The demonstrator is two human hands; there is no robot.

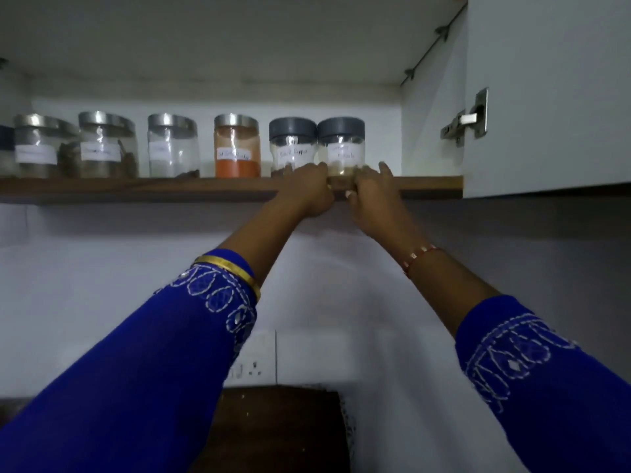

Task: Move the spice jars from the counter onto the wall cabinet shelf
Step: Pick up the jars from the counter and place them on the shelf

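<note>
Several labelled spice jars stand in a row on the wooden wall cabinet shelf (136, 189). From the left there are three clear steel-lidded jars (106, 145), then a jar of orange powder (236, 146) and a grey-lidded jar (292, 141). The rightmost grey-lidded jar (341, 145) holds pale powder and stands at the shelf's front edge. My left hand (307, 191) presses against its lower left side, fingers curled. My right hand (372, 189) cups its lower right side, one finger stretched along the shelf. The jar's base is hidden by my fingers.
The white cabinet door (546, 97) hangs open on the right, with its metal hinge (466, 121) showing. Shelf room lies to the right of the last jar. Below are a white wall with a socket (254, 360) and a dark counter (280, 431).
</note>
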